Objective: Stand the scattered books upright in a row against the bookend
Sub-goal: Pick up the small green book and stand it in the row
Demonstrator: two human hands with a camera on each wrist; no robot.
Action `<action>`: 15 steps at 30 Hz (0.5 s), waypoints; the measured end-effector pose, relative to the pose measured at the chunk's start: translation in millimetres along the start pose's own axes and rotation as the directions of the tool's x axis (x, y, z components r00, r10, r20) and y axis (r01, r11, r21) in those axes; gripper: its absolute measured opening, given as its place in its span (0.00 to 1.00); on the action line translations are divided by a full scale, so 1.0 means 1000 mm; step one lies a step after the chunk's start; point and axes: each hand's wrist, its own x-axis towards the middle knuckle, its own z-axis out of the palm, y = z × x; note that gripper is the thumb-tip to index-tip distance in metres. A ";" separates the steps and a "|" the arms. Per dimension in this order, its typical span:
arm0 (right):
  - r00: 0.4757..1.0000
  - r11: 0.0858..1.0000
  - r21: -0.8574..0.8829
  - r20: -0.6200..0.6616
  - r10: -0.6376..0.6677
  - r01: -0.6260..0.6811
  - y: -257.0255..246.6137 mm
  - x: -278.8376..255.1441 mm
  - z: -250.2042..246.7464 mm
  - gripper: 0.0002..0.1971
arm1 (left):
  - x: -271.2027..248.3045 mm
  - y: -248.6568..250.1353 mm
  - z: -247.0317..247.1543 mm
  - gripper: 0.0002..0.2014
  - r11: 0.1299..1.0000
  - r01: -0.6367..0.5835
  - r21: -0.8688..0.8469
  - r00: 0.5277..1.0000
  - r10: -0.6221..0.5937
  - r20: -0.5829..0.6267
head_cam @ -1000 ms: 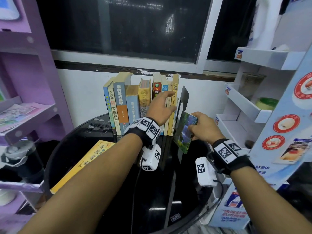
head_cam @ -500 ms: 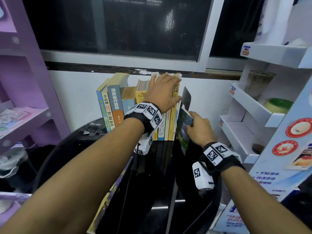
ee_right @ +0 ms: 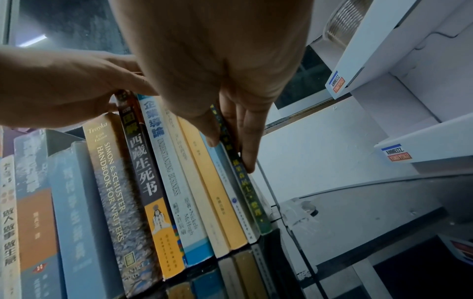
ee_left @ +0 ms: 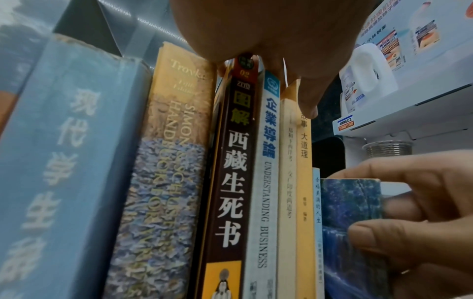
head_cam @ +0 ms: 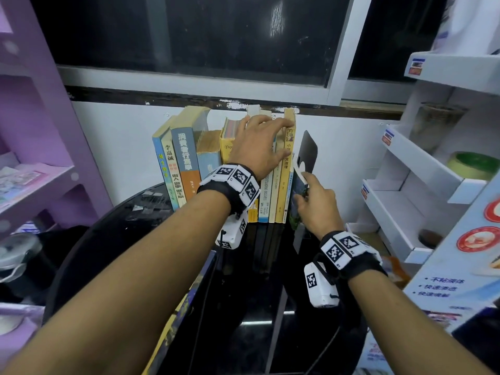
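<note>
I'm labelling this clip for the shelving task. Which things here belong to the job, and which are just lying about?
Part of the job:
- row of upright books, steadied by the left hand
- small blue-green book, pinched by the right hand
- black bookend
- yellow book lying flat on the table

Lying about:
- white display shelves
- purple shelf unit
- green-topped jar

A dark window point(head_cam: 189, 36) with a white frame point(head_cam: 194, 85) fills the upper wall, its glass catching a streak of reflected light. Below it runs a white wall point(head_cam: 116, 136) (paint chipped along the dark sill). A purple shelf unit point(head_cam: 35, 147) stands left, a white display rack point(head_cam: 422, 185) right, around a glossy black round table point(head_cam: 259, 293).
</note>
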 end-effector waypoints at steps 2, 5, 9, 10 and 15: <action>1.000 1.000 0.002 0.012 -0.013 0.013 0.000 0.004 0.004 0.22 | 0.000 -0.001 0.000 0.25 1.000 0.009 -0.015 1.000 -0.009 0.003; 0.999 1.000 0.008 0.035 -0.017 0.017 0.000 0.009 0.008 0.20 | 0.000 -0.003 0.001 0.26 0.999 0.025 -0.031 1.000 -0.025 0.014; 0.998 1.000 0.028 0.059 -0.010 0.008 0.001 0.014 0.012 0.24 | -0.001 -0.003 -0.001 0.27 0.999 0.030 -0.040 0.999 -0.028 0.040; 0.998 1.000 0.027 0.058 -0.013 0.011 0.003 0.016 0.012 0.25 | -0.001 -0.003 -0.001 0.27 0.998 0.034 -0.044 0.999 -0.032 0.044; 0.997 0.999 0.053 0.075 -0.015 0.011 0.005 0.021 0.014 0.25 | 0.000 -0.005 0.000 0.27 0.998 0.041 -0.048 0.998 -0.039 0.043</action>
